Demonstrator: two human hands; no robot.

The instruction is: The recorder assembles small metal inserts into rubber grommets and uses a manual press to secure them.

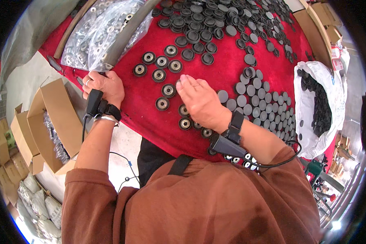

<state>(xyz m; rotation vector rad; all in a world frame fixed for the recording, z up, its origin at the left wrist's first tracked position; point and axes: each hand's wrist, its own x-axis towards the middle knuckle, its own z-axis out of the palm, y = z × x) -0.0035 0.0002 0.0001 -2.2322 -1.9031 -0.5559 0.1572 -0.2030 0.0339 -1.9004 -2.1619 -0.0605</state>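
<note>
My left hand [105, 88] is closed at the table's edge, its curled fingers on the lower corner of a clear plastic bag [79, 49] full of small metal parts. My right hand [201, 101] lies flat over the red cloth, fingers stretched out side by side. Its fingertips are beside a black-rimmed bearing wheel [168, 90]; whatever is under the palm is hidden. More such wheels stand around it, with a wheel [162, 103] to the left and another wheel [185, 123] below. Flat grey-black caps [252, 101] cover the cloth to the right of this hand.
A heap of black round caps [197, 28] fills the far side of the red cloth [144, 118]. Two curved bars [130, 34] flank the bag. At right lies a white sack [309, 142] of black pieces. An open cardboard box [67, 118] stands at lower left.
</note>
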